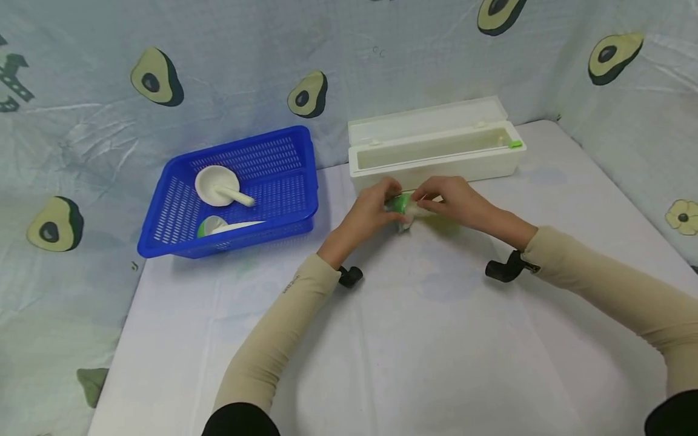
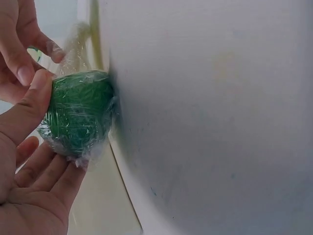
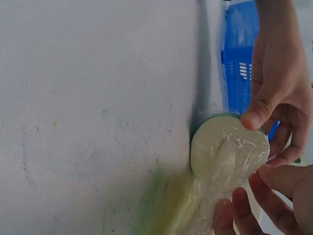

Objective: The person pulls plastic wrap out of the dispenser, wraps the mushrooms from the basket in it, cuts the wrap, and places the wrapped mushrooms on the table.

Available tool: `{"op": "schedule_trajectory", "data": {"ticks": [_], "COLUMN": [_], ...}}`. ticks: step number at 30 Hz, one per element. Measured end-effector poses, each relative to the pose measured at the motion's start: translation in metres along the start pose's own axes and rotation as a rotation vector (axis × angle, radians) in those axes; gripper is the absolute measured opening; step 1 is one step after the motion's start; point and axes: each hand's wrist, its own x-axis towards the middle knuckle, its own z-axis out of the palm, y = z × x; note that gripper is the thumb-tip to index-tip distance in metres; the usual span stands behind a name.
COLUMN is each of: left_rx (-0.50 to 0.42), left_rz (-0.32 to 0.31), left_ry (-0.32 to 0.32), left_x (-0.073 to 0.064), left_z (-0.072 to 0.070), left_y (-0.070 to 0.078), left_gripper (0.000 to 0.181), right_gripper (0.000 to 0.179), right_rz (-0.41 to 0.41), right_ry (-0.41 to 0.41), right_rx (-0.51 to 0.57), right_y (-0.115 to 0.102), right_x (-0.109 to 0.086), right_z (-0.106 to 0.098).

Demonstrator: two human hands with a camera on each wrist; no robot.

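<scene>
A ladle with a green outside and cream inside, wrapped in clear plastic film, is held just above the table in front of the white box. In the left wrist view its green bowl [image 2: 80, 110] shows; in the right wrist view I see its cream inside [image 3: 215, 152]. My left hand [image 1: 371, 209] grips the bowl by its rim and underside, thumb on one side and fingers on the other. Beside it, my right hand [image 1: 455, 200] pinches the plastic wrap [image 3: 205, 210] near the handle. Film partly covers the handle.
Left of the hands stands a blue basket [image 1: 294, 224] holding a cream ladle [image 1: 215, 184] and a green-and-white ladle [image 1: 212, 225]. Behind the hands is a long white box [image 1: 436, 171] with its lid raised and a green slider [image 1: 515, 144]. A patterned cloth wall rises behind.
</scene>
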Motion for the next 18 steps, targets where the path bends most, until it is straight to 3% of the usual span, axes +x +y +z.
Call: {"op": "schedule_trajectory", "data": {"ticks": [3,6,9,15,18], "left_rx": [-0.005,0.034,0.061,0.081,0.097], "left_rz": [-0.010,0.027,0.036,0.062,0.066], "left_ry": [-0.013,-0.032,-0.051,-0.082,-0.095], "left_x": [0.002,0.004,0.003,0.002,0.001], "left_z": [-0.002,-0.005,-0.006,-0.007,-0.009], "left_y": [-0.004,-0.007,-0.008,-0.008,-0.007], "left_gripper": [0.067,0.064,0.058,0.054,0.054], "right_gripper": [0.023,0.033,0.036,0.035,0.038], "right_rz": [-0.099,-0.230,-0.280,-0.090,-0.004], "right_ry": [-0.038,-0.076,-0.120,-0.038,-0.105], "right_rx": [-0.118,-0.257,-0.273,-0.215,-0.260], "right_y": [-0.005,-0.010,-0.011,-0.002,0.004], "right_x": [0.000,-0.001,-0.001,-0.001,0.000], "right_z": [0.005,0.008,0.004,-0.024,-0.034]}}
